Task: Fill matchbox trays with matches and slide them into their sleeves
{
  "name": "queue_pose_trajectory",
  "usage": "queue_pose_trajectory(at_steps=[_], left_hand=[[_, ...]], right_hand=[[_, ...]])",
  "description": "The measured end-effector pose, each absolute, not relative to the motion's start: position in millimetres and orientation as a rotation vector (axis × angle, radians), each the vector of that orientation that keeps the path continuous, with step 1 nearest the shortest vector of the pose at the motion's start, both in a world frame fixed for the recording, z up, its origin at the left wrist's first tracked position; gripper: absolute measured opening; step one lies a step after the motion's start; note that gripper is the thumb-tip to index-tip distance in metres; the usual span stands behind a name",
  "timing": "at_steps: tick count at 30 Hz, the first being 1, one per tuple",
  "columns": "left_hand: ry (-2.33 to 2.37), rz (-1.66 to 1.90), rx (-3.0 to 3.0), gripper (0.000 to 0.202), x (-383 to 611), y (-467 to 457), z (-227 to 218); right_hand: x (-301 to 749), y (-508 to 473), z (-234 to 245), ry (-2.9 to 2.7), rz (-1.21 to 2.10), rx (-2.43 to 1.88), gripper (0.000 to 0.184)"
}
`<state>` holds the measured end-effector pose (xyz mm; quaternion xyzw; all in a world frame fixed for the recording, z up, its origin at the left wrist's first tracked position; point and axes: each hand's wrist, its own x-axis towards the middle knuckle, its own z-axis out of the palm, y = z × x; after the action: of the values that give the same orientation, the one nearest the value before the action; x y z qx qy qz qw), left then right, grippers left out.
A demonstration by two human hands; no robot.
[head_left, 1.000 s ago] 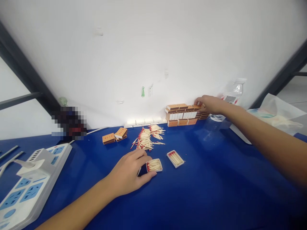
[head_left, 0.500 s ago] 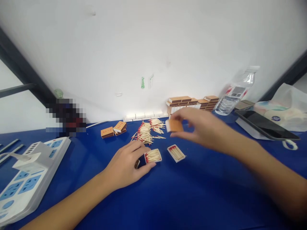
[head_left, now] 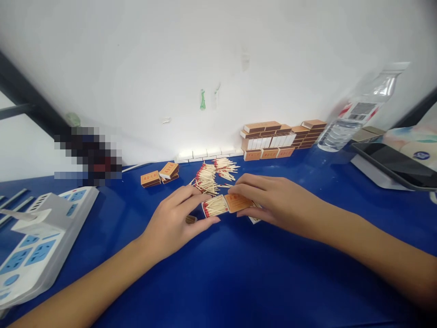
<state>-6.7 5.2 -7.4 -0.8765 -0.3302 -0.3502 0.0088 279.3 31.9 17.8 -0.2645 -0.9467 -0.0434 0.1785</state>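
My left hand [head_left: 172, 222] pinches a white matchbox tray [head_left: 214, 206] full of red-tipped matches, low over the blue table [head_left: 239, 282]. My right hand [head_left: 273, 200] holds an orange matchbox sleeve [head_left: 239, 202] right against the tray's right end. A second filled tray [head_left: 254, 220] lies mostly hidden under my right hand. Just behind both hands sits a loose pile of matches [head_left: 213, 177].
A stack of orange matchboxes [head_left: 273, 139] and a row of white trays [head_left: 205, 154] stand along the wall. Two or three loose matchboxes [head_left: 160, 175] lie left of the pile. A power strip [head_left: 37, 237] is at left. A water bottle [head_left: 358, 116] and a tablet [head_left: 396, 166] are at right.
My right hand took an orange sleeve from the stack at the wall and brought it down to the tray in my left hand. The left hand lifted the tray slightly.
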Motion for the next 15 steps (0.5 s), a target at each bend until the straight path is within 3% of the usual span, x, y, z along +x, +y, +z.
queue_pose_trajectory(at_steps=[15], left_hand=[[-0.988, -1.132, -2.829, 0.042, -5.3, 2.0, -5.6]], right_hand=[[275.4, 33.2, 9.4, -2.583, -0.033, -0.761, 0.028]])
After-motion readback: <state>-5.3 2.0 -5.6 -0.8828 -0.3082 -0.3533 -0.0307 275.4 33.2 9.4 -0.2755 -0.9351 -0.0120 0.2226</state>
